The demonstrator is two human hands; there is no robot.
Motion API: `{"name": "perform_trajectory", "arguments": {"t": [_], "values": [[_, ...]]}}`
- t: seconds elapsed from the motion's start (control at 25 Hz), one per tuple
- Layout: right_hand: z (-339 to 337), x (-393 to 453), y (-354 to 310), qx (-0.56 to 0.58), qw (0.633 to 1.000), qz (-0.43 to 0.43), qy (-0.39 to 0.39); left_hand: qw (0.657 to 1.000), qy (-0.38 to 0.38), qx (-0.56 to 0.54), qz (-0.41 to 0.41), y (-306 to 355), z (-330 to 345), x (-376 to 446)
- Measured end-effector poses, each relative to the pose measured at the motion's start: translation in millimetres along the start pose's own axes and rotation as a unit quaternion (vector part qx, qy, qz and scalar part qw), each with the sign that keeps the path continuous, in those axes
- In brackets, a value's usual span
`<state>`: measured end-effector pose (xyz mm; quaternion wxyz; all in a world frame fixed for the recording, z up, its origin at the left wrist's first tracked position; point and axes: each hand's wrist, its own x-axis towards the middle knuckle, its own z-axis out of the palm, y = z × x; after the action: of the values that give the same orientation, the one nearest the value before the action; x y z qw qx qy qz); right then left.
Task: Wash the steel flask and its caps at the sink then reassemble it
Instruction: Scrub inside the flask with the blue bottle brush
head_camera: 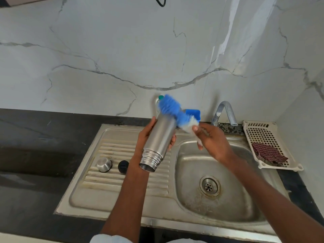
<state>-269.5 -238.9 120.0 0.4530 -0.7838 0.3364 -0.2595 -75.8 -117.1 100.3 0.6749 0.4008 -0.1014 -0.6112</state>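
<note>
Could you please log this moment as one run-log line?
left hand holds flask | right hand scrubs it with brush | caps on drainboard

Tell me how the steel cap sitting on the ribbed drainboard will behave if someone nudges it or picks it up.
The steel cap looks rigid, so it should not flex when pinched. Its polished, rounded dome may be slippery, more so if wet. It rests across the drainboard ribs, so a nudge would probably make it rock or skid along the grooves rather than roll far. It seems small and probably light.
</note>
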Motion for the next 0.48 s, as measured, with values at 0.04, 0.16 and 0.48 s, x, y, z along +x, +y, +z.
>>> {"name": "perform_trajectory", "arguments": {"t": [0.04,0.16,0.48], "values": [[-1.9,4.7,2.5,-0.025,0.999,-0.002,0.034,0.999,-0.031,-0.028,-0.023,-1.4,-0.2,3.9],[-10.4,-9.9,5.0,-0.047,0.994,-0.078,-0.056,0.998,0.065,-0.007,-0.002,-11.9,-12.0,-8.9],[-12.4,-2.5,9.2,-0.077,0.996,-0.010,0.041,0.999,0.036,0.028,-0.024,-2.6,4.5,8.6]]}}
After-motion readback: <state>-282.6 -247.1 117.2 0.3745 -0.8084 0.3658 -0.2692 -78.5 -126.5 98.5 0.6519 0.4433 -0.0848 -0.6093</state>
